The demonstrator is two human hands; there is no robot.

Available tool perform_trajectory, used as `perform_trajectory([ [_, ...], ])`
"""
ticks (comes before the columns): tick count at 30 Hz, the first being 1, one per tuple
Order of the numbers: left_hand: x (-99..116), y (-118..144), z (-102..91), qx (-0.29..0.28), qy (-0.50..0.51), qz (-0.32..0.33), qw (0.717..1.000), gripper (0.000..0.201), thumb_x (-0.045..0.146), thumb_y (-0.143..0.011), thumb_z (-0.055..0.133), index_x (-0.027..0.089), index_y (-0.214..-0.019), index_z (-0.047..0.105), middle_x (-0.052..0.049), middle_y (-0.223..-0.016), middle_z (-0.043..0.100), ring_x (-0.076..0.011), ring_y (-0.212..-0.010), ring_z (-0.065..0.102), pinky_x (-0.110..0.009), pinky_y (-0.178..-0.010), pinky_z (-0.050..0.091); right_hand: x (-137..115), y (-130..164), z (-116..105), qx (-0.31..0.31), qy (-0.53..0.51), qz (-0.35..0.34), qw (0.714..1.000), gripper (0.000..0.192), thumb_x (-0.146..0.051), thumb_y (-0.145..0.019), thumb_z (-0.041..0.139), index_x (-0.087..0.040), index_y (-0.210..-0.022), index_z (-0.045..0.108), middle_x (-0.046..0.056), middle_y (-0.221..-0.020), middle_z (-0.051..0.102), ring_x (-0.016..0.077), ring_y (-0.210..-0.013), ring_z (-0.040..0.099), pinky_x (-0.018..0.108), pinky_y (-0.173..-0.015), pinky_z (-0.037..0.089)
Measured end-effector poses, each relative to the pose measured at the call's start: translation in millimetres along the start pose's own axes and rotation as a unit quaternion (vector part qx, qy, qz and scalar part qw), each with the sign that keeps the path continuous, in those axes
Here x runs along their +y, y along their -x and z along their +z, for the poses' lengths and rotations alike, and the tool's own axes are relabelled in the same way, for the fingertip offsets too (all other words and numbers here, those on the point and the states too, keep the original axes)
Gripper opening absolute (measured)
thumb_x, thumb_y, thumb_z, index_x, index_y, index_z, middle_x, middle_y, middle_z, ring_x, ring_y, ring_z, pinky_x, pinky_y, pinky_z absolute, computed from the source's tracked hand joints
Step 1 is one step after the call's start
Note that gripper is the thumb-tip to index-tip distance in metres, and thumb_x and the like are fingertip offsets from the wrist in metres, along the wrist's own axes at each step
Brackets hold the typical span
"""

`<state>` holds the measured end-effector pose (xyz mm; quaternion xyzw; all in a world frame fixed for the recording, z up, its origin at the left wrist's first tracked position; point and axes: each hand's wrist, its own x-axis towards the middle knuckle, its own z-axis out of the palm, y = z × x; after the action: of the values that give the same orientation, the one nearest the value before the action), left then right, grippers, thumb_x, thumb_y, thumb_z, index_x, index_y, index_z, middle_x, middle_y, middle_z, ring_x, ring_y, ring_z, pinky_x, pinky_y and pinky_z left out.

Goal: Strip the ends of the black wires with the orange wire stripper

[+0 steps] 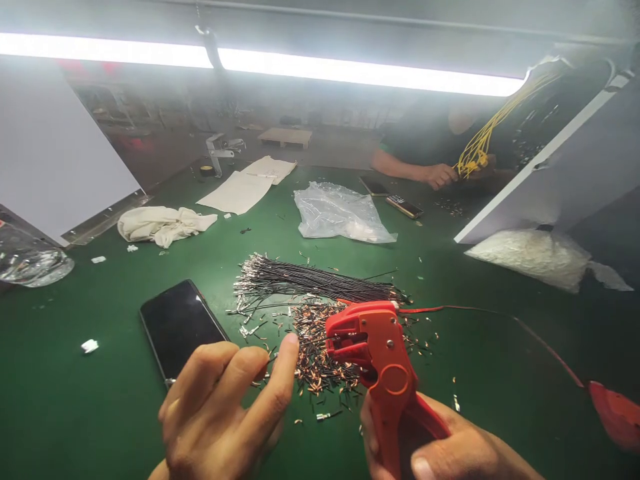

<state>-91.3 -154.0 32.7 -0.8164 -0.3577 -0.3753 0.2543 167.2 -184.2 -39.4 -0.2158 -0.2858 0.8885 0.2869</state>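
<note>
My right hand (450, 443) is wrapped round a red wire stripper (393, 373), its jaws facing left. Close to the jaws, my left hand (225, 407) is closed, thumb and fingers together at a thin black wire that seems to run toward the stripper; the grip itself is partly hidden. Beneath the jaws lies a heap of short black and copper wire offcuts (320, 367). Just beyond is a bundle of black wires (320, 280) with metal terminals at the left ends. A black phone (180, 327) lies beside my left hand.
A clear plastic bag (343, 213), paper sheets (245, 190) and a white cloth (163, 225) lie farther back on the green table (75, 407). A red cord (500, 311) runs right to a red object (617, 413). Opposite, a person's hands (440, 177) hold yellow wires (483, 143).
</note>
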Motion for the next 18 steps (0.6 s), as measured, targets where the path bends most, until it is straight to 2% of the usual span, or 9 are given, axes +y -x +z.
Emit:
perform_trajectory([
  [4, 1, 3, 0.5, 0.001, 0.004, 0.002, 1.0, 0.017, 0.001, -0.078, 0.071, 0.01, -0.091, 0.075, -0.003, -0.062, 0.062, -0.0154, -0.07, 0.045, -0.025, -0.062, 0.036, 1, -1, 0, -0.006, 0.001, -0.007, 1.0, 0.042, -0.022, -0.057, 0.072, -0.008, -0.095, 0.065, 0.005, -0.068, 0.062, 0.0109, -0.06, 0.05, 0.02, -0.052, 0.029],
  [9, 4, 7, 7.0, 0.002, 0.046, -0.028, 0.999, 0.022, 0.0, -0.076, 0.072, 0.008, -0.097, 0.073, -0.002, -0.065, 0.063, -0.0135, -0.069, 0.048, -0.024, -0.06, 0.037, -2, -2, 5, -0.013, -0.004, -0.009, 1.0, 0.04, -0.024, -0.058, 0.073, -0.007, -0.093, 0.064, 0.005, -0.069, 0.06, 0.0097, -0.058, 0.048, 0.019, -0.051, 0.028],
  [14, 5, 9, 13.6, 0.004, 0.099, -0.058, 0.993, 0.025, -0.004, -0.076, 0.069, 0.005, -0.099, 0.07, -0.005, -0.074, 0.068, -0.0149, -0.075, 0.053, -0.025, -0.065, 0.044, -7, 2, 10, 0.012, -0.001, -0.008, 1.0, 0.037, -0.025, -0.06, 0.071, -0.008, -0.092, 0.065, 0.005, -0.069, 0.061, 0.0109, -0.059, 0.047, 0.021, -0.054, 0.03],
  [18, 3, 10, 13.5, -0.006, 0.114, -0.07, 0.991, 0.025, -0.004, -0.079, 0.065, 0.005, -0.102, 0.068, -0.007, -0.078, 0.068, -0.0137, -0.073, 0.054, -0.024, -0.062, 0.044, -4, 0, 4, -0.01, -0.025, -0.028, 0.999, 0.039, -0.025, -0.061, 0.07, -0.009, -0.095, 0.064, 0.006, -0.067, 0.062, 0.0114, -0.057, 0.05, 0.021, -0.053, 0.032],
])
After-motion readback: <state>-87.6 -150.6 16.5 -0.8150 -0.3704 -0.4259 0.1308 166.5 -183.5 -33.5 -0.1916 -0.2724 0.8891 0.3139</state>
